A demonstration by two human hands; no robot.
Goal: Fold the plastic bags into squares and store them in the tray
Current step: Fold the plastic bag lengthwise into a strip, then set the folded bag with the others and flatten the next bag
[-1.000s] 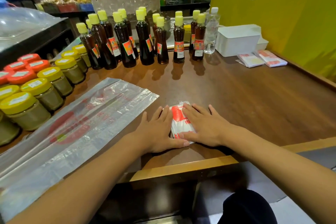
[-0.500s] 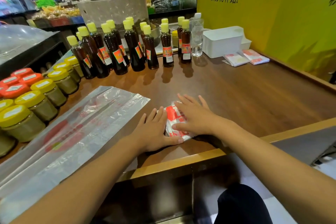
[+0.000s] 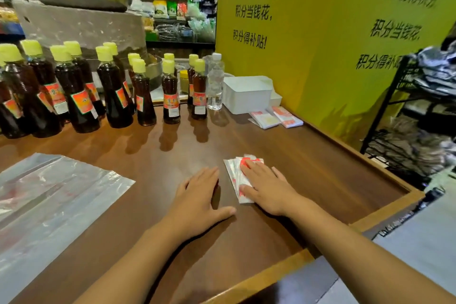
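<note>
Folded bag (image 3: 237, 171) is lying flat on the table (image 3: 308, 163), well in front of the white tray (image 3: 248, 96) that is standing at the far edge by the yellow wall (image 3: 320, 32). Right hand (image 3: 267, 186) is pressing down on the bag with straight, spread fingers. Left hand (image 3: 198, 201) is resting flat on the wood just left of the bag, fingers together, thumb out, not touching it. Two folded squares (image 3: 275, 117) are sitting right in front of the tray. Unfolded bags (image 3: 49, 195) are lying far to the left, and bottles (image 3: 111, 89) are standing left of the tray.
</note>
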